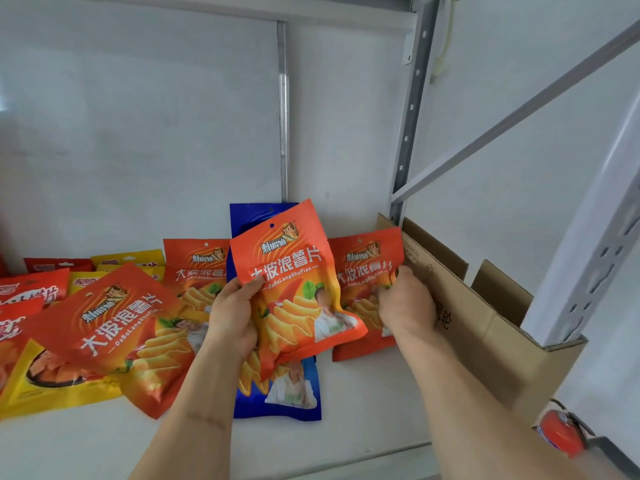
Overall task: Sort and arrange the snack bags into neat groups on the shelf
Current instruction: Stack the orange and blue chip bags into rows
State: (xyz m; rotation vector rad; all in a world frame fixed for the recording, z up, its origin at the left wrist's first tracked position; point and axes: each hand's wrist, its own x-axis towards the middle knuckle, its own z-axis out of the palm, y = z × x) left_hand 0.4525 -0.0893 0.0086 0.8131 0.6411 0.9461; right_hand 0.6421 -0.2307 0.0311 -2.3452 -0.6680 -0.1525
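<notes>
My left hand grips an orange chip bag by its left edge and holds it lifted, tilted, above a blue bag that lies flat on the white shelf. My right hand pinches the right edge of a second orange bag that lies next to the cardboard box. Two more orange bags lie to the left. Yellow bags and red bags are piled at the far left.
An open cardboard box stands at the right end of the shelf against the grey steel upright. A red fire extinguisher shows below at the right. The white back wall closes the shelf behind.
</notes>
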